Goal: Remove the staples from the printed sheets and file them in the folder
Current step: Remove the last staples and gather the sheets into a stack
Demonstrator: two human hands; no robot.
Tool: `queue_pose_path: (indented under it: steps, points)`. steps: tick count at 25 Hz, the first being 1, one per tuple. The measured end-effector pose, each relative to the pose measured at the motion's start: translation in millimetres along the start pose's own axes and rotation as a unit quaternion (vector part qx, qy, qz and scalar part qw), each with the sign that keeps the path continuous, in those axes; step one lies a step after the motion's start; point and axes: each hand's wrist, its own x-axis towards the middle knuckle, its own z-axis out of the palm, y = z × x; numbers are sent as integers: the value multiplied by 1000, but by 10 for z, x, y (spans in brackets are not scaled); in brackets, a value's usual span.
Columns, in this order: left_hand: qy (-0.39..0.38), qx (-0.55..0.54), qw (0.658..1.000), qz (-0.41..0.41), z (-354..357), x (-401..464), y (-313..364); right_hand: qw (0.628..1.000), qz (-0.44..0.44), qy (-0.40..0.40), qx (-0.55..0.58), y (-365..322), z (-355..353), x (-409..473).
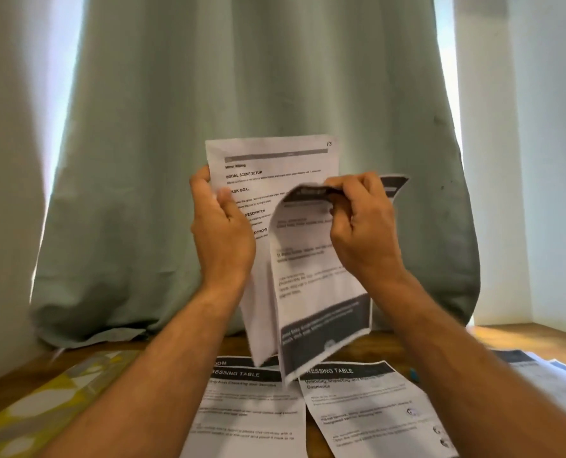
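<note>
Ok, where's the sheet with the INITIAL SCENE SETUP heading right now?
In the head view, the sheet is held up mid-frame before the green curtain, gripped at its left edge by the left hand, behind the page the right hand bends forward.

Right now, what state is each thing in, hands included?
Left hand: grips the left edge of the back sheet.
Right hand: fingers pinch the top of the front sheet.
Back sheet: held upright in the air.
Front sheet: top curled over toward the camera, blurred.
Two printed sheets: flat on the table, side by side.
Curtain: drawn closed.
Staple: cannot tell.
</note>
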Motion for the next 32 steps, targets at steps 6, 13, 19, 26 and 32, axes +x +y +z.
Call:
queue_pose_path:
  steps: [6, 13, 19, 26, 32]
  points:
    - [-91, -96, 919, -371, -251, -72, -415, 996, 41, -79, 3, -192, 282, -74]
    - [-176, -3, 851, -494, -601, -932, -1235, 909, 205, -354, -86, 83, 776, -1218]
    - [-147, -12, 842, -519, -640, -1027, -1395, 895, 196, -393, -74, 122, 883, -1578]
    - [-116, -65, 870, -476, -538, -1041, -1454, 909, 215, -351, -61, 130, 944, -1625]
    - [-135, -37, 896, -423, -512, -1045, -1498, 927, 235, -288, -48, 139, 918, -1579]
